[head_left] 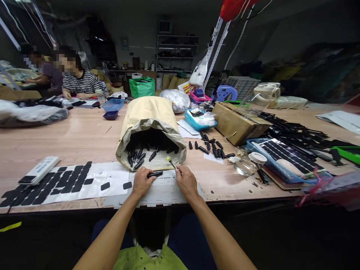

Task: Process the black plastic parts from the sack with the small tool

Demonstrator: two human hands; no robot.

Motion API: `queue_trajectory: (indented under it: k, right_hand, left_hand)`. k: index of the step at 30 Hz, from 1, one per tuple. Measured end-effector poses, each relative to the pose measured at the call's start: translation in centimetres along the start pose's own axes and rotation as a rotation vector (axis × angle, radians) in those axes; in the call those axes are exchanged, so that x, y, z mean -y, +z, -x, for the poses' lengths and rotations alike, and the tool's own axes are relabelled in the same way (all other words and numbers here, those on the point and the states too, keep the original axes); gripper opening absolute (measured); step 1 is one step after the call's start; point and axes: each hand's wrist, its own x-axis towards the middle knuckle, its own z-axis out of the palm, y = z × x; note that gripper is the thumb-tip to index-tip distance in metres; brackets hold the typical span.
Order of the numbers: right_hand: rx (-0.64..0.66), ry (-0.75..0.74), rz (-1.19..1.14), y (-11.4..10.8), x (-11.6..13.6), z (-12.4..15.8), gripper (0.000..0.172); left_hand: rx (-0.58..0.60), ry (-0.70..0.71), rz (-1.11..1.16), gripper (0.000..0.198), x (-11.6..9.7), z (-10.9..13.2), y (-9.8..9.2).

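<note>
My left hand (141,181) is closed around slim black parts (155,174) at the front edge of the table. Between the fingers of my right hand (186,181) is a small tool (172,162) with a metal shaft and a round yellow-green end, pointing up to the left. Just beyond both hands a large tan sack (150,108) lies on its side, its mouth facing me. Several black tapered pieces (138,164) lie loose inside that mouth. Under my hands is a grey flat board (165,191).
To the left, a white handheld device (42,170) rests by black rounded patches (70,180) on white sheeting. Rightward are more black tapered pieces (215,150), a cardboard box (239,122), a glass jar (246,167) and a blue basket (270,165). Another person (80,80) sits at the far left.
</note>
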Motion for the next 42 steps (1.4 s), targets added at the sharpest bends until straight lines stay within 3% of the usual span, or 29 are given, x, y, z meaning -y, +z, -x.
queue_trajectory:
  k: [4, 8, 16, 22, 26, 34, 39, 42]
  right_hand:
    - [0.027, -0.114, -0.195, -0.4, 1.1, 3.1, 0.029]
    - [0.003, -0.184, -0.189, 0.3, 1.9, 4.9, 0.031]
    - [-0.022, -0.192, -0.136, 1.0, 2.6, 5.1, 0.030]
    - [0.067, -0.222, -0.185, 1.6, 3.4, 5.7, 0.029]
    - [0.056, -0.168, -0.171, 1.5, 3.0, 4.9, 0.028]
    - [-0.032, -0.052, 0.247, 0.9, 0.6, 0.2, 0.022]
    - [-0.046, -0.075, 0.425, 1.9, 0.1, 0.1, 0.020]
    - [-0.045, -0.079, 0.469, 2.0, 0.3, 0.3, 0.019]
  left_hand:
    - [-0.002, -0.007, -0.013, 0.012, 0.1, 0.1, 0.3]
    - [-0.024, 0.013, -0.013, 0.011, 0.4, 0.2, 0.6]
    - [-0.017, 0.020, 0.006, 0.010, 0.6, 0.1, 0.7]
    - [-0.003, -0.022, 0.029, 0.006, 0.5, 0.0, 0.5]
    - [-0.010, -0.025, 0.059, 0.009, 0.4, -0.1, 0.5]
    - [-0.014, -0.005, 0.005, 0.011, 0.2, 0.2, 0.4]
    - [0.021, 0.008, -0.006, 0.008, 0.0, 0.0, 0.0]
    - [0.051, 0.097, 0.076, 0.011, -0.9, 1.4, -0.9]
